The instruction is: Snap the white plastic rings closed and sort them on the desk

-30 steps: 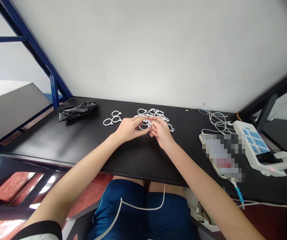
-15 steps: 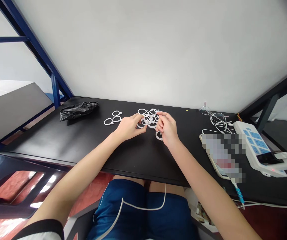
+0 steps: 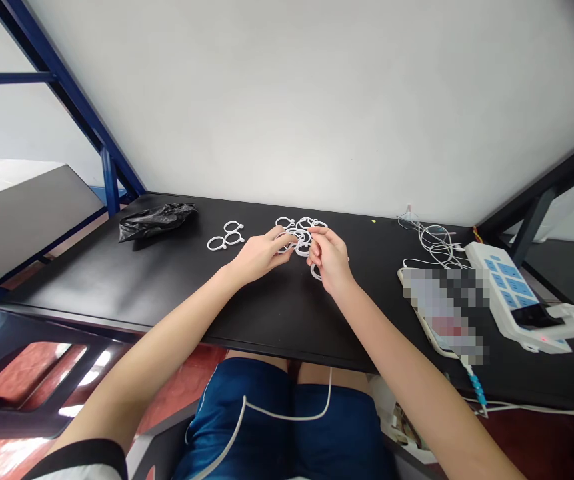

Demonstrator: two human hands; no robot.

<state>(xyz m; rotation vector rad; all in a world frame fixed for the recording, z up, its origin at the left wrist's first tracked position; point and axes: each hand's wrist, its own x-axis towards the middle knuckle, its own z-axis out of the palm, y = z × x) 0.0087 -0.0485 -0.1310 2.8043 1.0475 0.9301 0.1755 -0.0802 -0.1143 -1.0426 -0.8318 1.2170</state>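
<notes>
A cluster of white curtain rings (image 3: 285, 222), each with a small eyelet, lies on the black table in front of me. My left hand (image 3: 263, 255) is at the near left of the cluster, thumb and fingers closed on a white ring. From the right, my right hand (image 3: 331, 257) pinches another white ring at the cluster's edge; its fingers hide part of it. Below that hand a loose white ring (image 3: 315, 272) shows partly. Left of my left hand, three more white rings (image 3: 233, 237) lie close together, apart from the cluster.
A crumpled black plastic bag (image 3: 157, 221) is at the table's left. On the right are a phone (image 3: 431, 327) with a cable, a white power strip (image 3: 509, 287), tangled white cords (image 3: 437, 243) and eyeglasses (image 3: 409, 219). A pale wall (image 3: 287, 100) rises behind the table.
My right hand has shifted slightly left, towards my left hand. The left fingers have moved a little over the cluster, and rings between the hands have shifted.
</notes>
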